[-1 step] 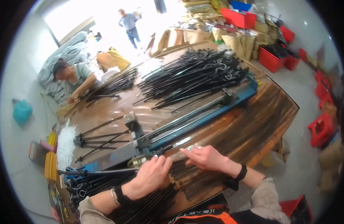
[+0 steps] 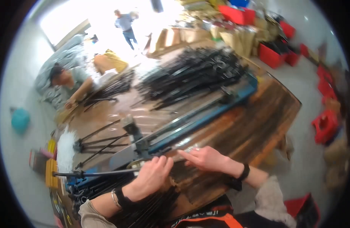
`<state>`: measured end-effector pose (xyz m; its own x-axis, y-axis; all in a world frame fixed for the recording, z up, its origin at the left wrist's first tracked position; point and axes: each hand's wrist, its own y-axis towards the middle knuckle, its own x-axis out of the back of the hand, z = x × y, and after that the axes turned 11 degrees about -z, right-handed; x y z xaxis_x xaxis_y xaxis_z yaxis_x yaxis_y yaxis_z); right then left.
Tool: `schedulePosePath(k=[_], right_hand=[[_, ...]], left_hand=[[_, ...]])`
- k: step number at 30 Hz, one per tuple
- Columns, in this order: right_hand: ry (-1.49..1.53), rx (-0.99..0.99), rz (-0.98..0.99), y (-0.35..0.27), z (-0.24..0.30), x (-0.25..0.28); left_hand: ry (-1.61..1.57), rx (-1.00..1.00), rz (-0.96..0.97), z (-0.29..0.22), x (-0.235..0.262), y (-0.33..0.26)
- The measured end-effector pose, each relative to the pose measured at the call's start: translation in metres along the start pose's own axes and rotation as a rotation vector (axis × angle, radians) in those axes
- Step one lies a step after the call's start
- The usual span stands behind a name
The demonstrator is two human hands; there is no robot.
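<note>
Brown wooden worktop point(image 2: 235, 133), with a long black rod point(image 2: 106, 174) reaching to the left hand point(image 2: 153, 176).
The rod is thin, straight and dark, with a black lump point(image 2: 80, 174) toward its left end. It is near a heap of black rods point(image 2: 144, 209), and its right end meets the left hand, close to a blue metal rail point(image 2: 220, 111). The left fingers are curled together, but I cannot tell if they grip it. The right hand point(image 2: 209, 159) is near, one finger sticking out; I cannot tell if it holds anything.
</note>
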<state>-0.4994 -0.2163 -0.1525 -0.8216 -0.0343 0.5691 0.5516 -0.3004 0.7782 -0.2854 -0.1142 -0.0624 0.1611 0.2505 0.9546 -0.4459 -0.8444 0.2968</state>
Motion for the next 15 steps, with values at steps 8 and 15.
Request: schedulePosePath(k=[8, 15], right_hand=[[0.055, -0.564, -0.132, -0.037, -0.098, 0.020], [-0.177, -0.456, -0.193, -0.060, -0.171, 0.078]], left_hand=[[0.251, -0.145, -0.107, 0.065, 0.027, 0.058], [0.030, -0.117, -0.092, 0.038, -0.012, 0.090]])
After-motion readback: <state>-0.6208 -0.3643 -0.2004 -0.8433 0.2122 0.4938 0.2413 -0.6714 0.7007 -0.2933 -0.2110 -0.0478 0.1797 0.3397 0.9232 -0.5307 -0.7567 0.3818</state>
